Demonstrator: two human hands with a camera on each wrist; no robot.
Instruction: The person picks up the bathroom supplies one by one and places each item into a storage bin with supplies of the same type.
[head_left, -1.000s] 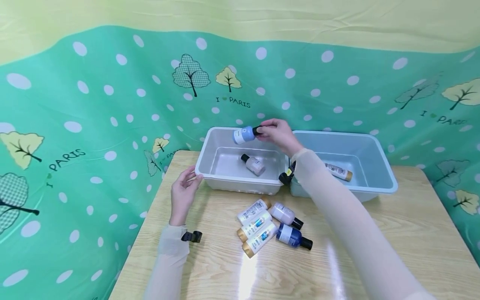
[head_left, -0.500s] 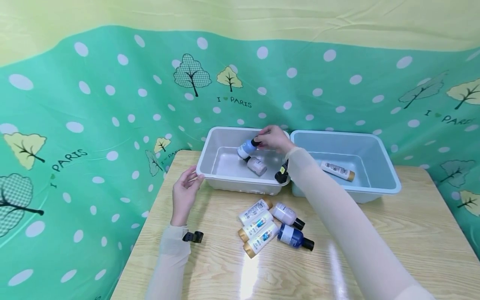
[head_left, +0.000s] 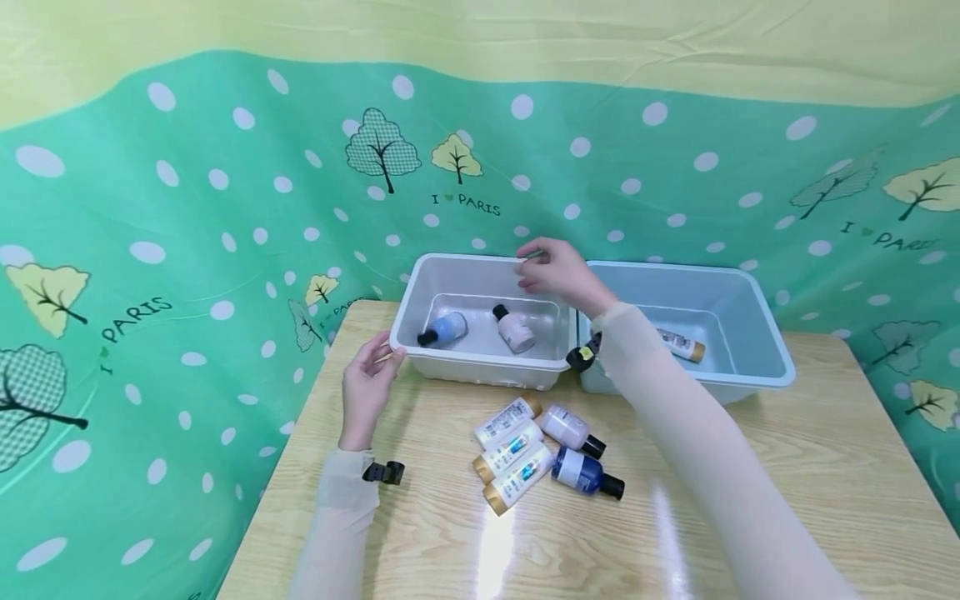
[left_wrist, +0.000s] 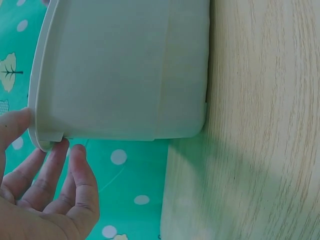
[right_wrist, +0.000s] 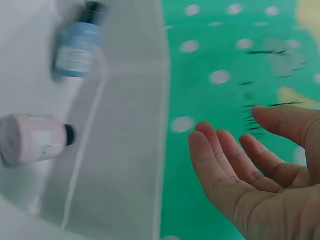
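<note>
My left hand holds the near left corner of the grey plastic bin; in the left wrist view the thumb lies against the rim and fingertips touch beneath it. My right hand, fingers parted and holding nothing, is over the bin's back right part; the right wrist view shows the palm and bent fingers. Inside the bin lie a light blue bottle with a black cap, at the left, and a pale pink bottle, also black-capped, right of the middle.
A bluish bin stands right beside the grey one, with a white gold-capped tube inside. In front on the wooden table lie several white tubes, a pink bottle and a dark blue bottle. A patterned cloth hangs behind.
My right hand lowered the light blue bottle into the grey bin, let go, and rose back up. The bottle now lies at the bin's left. The left hand stays at the corner.
</note>
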